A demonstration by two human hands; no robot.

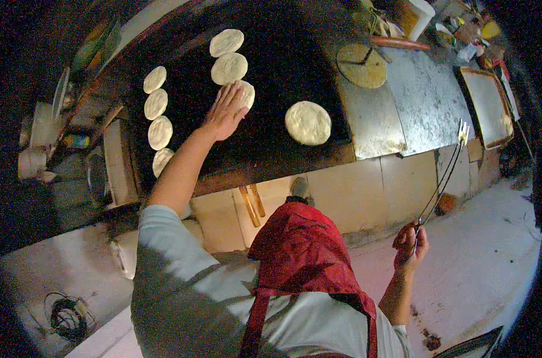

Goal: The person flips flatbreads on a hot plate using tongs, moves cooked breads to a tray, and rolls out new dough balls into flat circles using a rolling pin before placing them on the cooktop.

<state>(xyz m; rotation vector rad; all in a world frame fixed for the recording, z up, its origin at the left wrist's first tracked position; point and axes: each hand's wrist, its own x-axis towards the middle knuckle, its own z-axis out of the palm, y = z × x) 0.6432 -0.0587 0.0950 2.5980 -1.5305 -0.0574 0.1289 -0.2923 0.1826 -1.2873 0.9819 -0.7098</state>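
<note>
My left hand (227,109) reaches over a dark griddle (271,154) and lies palm down, thumb apart, on a pale flat dough round (247,95). Its fingers cover part of that round. Two more dough rounds (229,68) continue the row beyond my fingertips. A larger round (307,123) sits alone to the right. Along the left side runs a row of several smaller rounds (160,133), the nearest partly hidden by my forearm. Out to the right, my right hand (410,246) grips long metal tongs (442,183), whose ends point away from me above the floor's edge.
Right of the griddle lie metal sheets (432,98), a round board (362,67) with a dark mark, and a rimmed tray (488,107). Assorted items (472,38) crowd the far right. Two wooden-looking handles (252,205) project from the tiled front (347,192). A coiled cable (69,315) lies lower left.
</note>
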